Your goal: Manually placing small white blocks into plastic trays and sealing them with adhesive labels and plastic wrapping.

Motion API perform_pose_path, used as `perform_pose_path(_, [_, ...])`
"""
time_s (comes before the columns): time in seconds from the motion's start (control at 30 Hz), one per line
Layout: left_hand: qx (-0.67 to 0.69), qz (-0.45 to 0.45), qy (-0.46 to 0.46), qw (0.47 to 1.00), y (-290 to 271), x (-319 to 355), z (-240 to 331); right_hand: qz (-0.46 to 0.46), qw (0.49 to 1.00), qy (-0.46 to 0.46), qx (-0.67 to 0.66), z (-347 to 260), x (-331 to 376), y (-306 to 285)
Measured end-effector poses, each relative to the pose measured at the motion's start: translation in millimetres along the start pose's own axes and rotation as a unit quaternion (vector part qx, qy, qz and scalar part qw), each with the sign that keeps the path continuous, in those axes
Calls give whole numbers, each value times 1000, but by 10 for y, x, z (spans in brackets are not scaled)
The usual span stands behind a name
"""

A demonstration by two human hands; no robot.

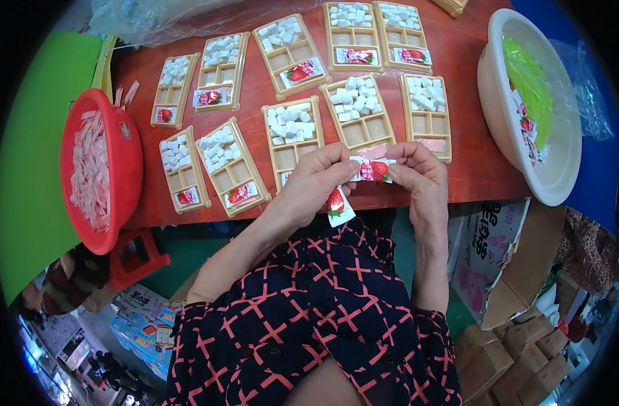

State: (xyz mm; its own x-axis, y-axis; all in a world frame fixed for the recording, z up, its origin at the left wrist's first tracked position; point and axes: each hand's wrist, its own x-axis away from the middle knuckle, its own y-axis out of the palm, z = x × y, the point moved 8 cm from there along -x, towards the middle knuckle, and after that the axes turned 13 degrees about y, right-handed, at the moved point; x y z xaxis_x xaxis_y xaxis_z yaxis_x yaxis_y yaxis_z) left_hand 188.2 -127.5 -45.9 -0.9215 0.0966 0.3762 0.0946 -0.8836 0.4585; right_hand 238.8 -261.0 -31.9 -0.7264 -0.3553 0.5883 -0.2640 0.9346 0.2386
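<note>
Over the front edge of the table, my left hand (309, 186) and my right hand (423, 174) pinch opposite ends of a small strawberry-printed sachet (374, 170). A second strawberry sachet (338, 206) hangs below my left fingers; whether the two are joined is hidden. Just beyond my hands lies a beige divided tray (352, 134) with white marshmallow-like pieces (355, 99) and a pink packet (373, 151) in its near end. To its right, another tray (439, 125) also has a pink packet (432, 145). My left hand partly covers a third tray (282, 157).
Several more filled trays (303, 52) stand in two rows on the red table (485, 172). At left is a red basin (135, 159) of pink-and-white packets; at right, a whitish basin (489, 74) holds strawberry sachets and green plastic. Clear plastic sheeting (154, 20) lies along the far edge.
</note>
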Motion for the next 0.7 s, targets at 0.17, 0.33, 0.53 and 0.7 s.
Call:
perform_pose_path(0.17, [-23, 34, 13, 999, -47, 25, -2, 47, 996, -35, 62, -60, -61, -48])
perform_pose_path(0.33, [-140, 43, 209, 967, -22, -54, 352, 199, 848, -219, 439, -434, 103, 45])
perform_pose_path(0.53, [-226, 48, 273, 934, 242, -117, 385, -17, 993, -58, 106, -10, 301, 288])
perform_pose_path(0.7, [-90, 24, 143, 985, 271, -204, 214, 131, 983, -94, 91, -126, 300, -402])
